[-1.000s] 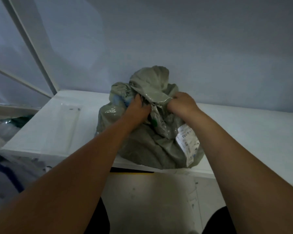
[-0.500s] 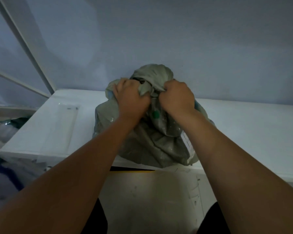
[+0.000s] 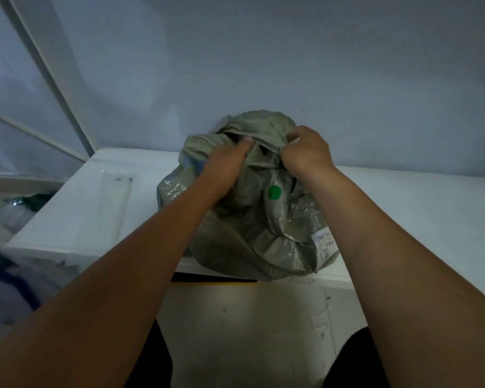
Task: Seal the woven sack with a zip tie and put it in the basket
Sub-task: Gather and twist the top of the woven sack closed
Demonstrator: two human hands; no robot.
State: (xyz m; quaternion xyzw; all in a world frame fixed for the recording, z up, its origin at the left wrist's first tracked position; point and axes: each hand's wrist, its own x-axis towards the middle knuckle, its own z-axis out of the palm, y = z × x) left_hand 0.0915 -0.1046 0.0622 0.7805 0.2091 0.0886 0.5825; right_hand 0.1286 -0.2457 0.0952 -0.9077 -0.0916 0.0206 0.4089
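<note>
Woven sack [image 3: 252, 236], one, grey-green and bulging, stands at the near edge of the white tabletop [image 3: 417, 208]; its contents are hidden. One green sticker [image 3: 274, 192] and one white label [image 3: 326, 243], at 4 o'clock, mark its front. Two hands clutch its bunched mouth, the left hand [image 3: 226, 166] at 11 o'clock and the right hand [image 3: 305, 155] at 1 o'clock, fingers curled into the fabric. One clear pouch [image 3: 101, 211] lies at 9 o'clock.

One printed label, barely legible, on the woven sack [image 3: 244, 236]

A white label [image 3: 324, 245] is stuck low on the sack's right side and is seen turned sideways; only the large characters "02", preceded by a stroke like "1" or "Y", can be made out, the smaller print being too blurred. A green sticker [image 3: 274, 192] higher up is seen as plain colour.
</note>
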